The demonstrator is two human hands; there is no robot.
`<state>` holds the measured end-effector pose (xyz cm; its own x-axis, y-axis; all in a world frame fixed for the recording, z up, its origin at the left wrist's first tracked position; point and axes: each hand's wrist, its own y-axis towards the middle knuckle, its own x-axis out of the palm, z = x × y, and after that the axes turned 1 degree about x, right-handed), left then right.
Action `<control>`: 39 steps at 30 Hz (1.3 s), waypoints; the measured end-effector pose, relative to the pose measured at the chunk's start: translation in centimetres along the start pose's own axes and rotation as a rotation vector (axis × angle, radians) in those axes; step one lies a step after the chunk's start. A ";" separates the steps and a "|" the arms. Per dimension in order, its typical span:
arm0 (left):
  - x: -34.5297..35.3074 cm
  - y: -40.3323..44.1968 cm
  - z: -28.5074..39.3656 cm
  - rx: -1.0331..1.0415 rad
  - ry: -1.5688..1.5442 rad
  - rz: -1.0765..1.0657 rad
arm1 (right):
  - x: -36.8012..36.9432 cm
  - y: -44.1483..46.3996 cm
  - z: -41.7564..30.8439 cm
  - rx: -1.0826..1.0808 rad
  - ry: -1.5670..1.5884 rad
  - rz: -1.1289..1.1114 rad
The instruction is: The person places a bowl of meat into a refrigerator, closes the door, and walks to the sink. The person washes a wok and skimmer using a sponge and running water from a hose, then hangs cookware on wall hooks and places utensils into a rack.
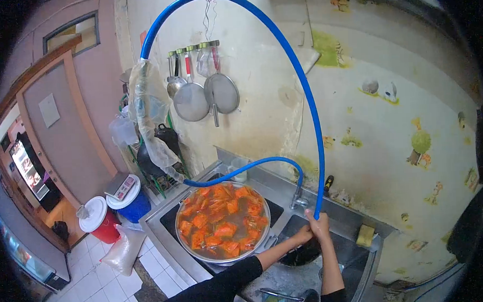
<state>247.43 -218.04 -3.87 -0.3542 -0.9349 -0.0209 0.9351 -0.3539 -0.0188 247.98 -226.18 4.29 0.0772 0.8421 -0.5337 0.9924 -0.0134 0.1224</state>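
A long blue hose (pixel 316 122) arcs down from the wall into the sink area, and my right hand (pixel 319 226) is closed around its lower end. Just left of it, my left hand (pixel 302 235) is curled over a dark round vessel (pixel 303 253) in the sink basin; what its fingers hold is hidden. The metal tap (pixel 299 200) stands behind my hands, with the hose's other end attached. To the left of my forearm sits a large metal pot (pixel 267 232) full of orange chunks (pixel 225 229) in cloudy liquid.
The steel sink (pixel 370 269) holds wet utensils. A yellow sponge (pixel 365 235) lies on its right ledge. Strainers (pixel 222 93) hang on the wall. On the tiled floor at left stand a red bucket (pixel 104 225), a blue bucket (pixel 137 208) with a scale (pixel 120 186), and a filled sack (pixel 124 250).
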 end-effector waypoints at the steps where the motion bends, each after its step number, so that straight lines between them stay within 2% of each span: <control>1: -0.2 -0.3 0.2 -0.004 -0.002 -0.005 | 0.2 -0.1 0.0 -0.049 0.210 -0.086; 2: -0.4 -0.6 0.5 0.033 0.040 0.005 | 0.3 -0.5 -0.6 -0.095 0.420 -0.170; 3: -0.5 -1.0 0.6 0.068 0.079 0.013 | 0.6 -1.2 -1.4 -0.102 0.549 -0.163; 4: -0.4 -1.3 0.6 0.103 0.116 0.020 | -0.4 -1.4 -1.8 -0.087 0.545 -0.159; 6: 0.1 -1.3 0.5 0.184 0.193 0.038 | -2.7 -1.6 -3.1 0.111 0.354 -0.584; 8: 0.3 0.0 -1.1 0.155 0.244 -0.048 | -4.0 -2.0 -3.4 0.159 0.262 -0.547; 10: 0.4 0.4 -1.6 0.127 0.297 -0.128 | -5.3 -1.3 -1.8 0.056 0.283 -0.344; 12: 0.7 0.4 -0.2 0.149 0.263 -0.280 | -5.9 -1.0 -0.8 0.042 0.245 -0.343; 13: 1.0 0.0 0.3 0.238 0.299 -0.234 | -6.1 -1.3 -0.9 0.039 0.286 -0.396; 15: 1.6 -0.6 1.4 0.254 0.274 -0.185 | -6.0 -1.7 -1.4 -0.004 0.310 -0.544; 16: 1.7 -0.5 1.2 0.267 0.248 -0.136 | -5.7 -1.8 -1.5 -0.006 0.310 -0.542; 17: 2.2 0.0 0.5 0.416 0.406 0.025 | -5.2 -1.8 -1.4 -0.055 0.275 -0.516; 18: 1.9 0.1 0.0 0.419 0.410 0.027 | -4.8 -1.8 -1.5 -0.106 0.239 -0.490; 19: 1.5 -0.8 1.3 0.359 0.373 -0.039 | -5.0 -2.3 -2.3 -0.026 0.309 -0.406; 20: 1.0 -1.2 1.6 0.299 0.336 -0.102 | -5.2 -2.2 -2.1 -0.033 0.311 -0.409; 21: 0.6 -1.4 1.8 0.302 0.340 -0.097 | -5.5 -2.0 -1.6 0.052 0.365 -0.377; 22: 0.3 -1.5 1.5 0.266 0.216 -0.139 | -5.9 -1.8 -1.3 0.137 0.418 -0.345; 24: 0.2 -1.9 0.7 0.231 0.088 -0.179 | -6.1 -1.4 -1.1 0.084 0.343 -0.294; 26: 0.5 -3.0 0.7 0.158 -0.093 -0.018 | -5.6 -1.0 0.1 0.013 0.268 -0.258; 30: 0.3 -5.3 2.1 0.139 -0.119 0.086 | -4.8 -0.9 2.2 -0.111 0.302 -0.256; 32: 0.1 -6.0 2.1 0.089 -0.236 0.248 | -4.8 -1.1 2.9 -0.200 0.285 -0.147; 33: -0.1 -6.2 2.1 0.087 -0.243 0.264 | -5.3 -1.1 3.1 -0.183 0.218 -0.142; 35: -0.6 -6.3 1.7 -0.038 -0.504 0.487 | -6.3 -1.6 1.4 -0.219 0.253 -0.123; 39: -1.5 -6.4 1.3 -0.086 -0.722 0.609 | -9.1 -2.1 -1.2 -0.244 0.314 -0.060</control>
<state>241.96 -214.42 -2.42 0.3132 -0.7584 0.5716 0.9429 0.1766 -0.2824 245.07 -233.11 9.90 -0.0509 0.9617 -0.2692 0.9394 0.1376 0.3141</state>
